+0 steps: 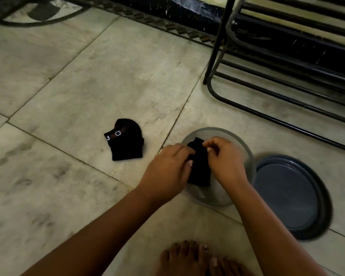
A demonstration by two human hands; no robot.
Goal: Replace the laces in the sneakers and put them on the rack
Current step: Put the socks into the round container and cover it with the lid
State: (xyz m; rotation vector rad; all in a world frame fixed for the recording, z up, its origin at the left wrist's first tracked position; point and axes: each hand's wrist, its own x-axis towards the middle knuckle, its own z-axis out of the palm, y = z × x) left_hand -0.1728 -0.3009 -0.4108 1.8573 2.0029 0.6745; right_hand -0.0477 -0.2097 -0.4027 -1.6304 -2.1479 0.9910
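Both hands hold one black sock [199, 168] over a clear round container [245, 154] on the floor. My left hand [167, 168] pinches the sock's left edge. At the sock's upper right, my right hand [224, 158] pinches it with curled fingers. A second black sock [126, 142] with white letters lies folded on the tiles to the left. The black metal rack [287, 80] stands at the upper right with its lower bars bare. No sneakers or laces are in view.
A dark blue round lid [289, 196] lies on the floor right of the container. My bare feet [195, 259] are at the bottom edge. A dark skirting runs along the wall [167, 8] at the top. Marble tiles [68, 86] spread to the left.
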